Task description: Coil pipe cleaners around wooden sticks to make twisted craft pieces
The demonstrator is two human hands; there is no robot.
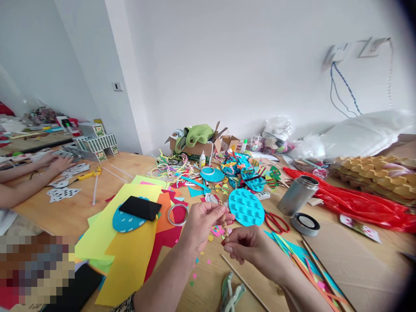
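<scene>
My left hand (203,221) is closed in a pinch on the upper part of a short, twisted tan strip (224,225), perhaps a pipe cleaner or cord. Lower down, the fingertips of my right hand (251,249) pinch its bottom end, so it spans the gap between both hands, above the table. Just beyond them lies a blue disc (246,207) with raised bumps, beside red-handled scissors (277,222). Below my right hand are a thin wooden stick (243,279) and a bundle of pale green and white strands (231,292).
Coloured paper (133,260) and a black phone (140,208) lie at left. A steel flask (297,195) stands at right near its lid (305,224). Craft scraps and a cardboard box (195,148) line the wall. Another person's hands (60,164) are among playing cards (63,194).
</scene>
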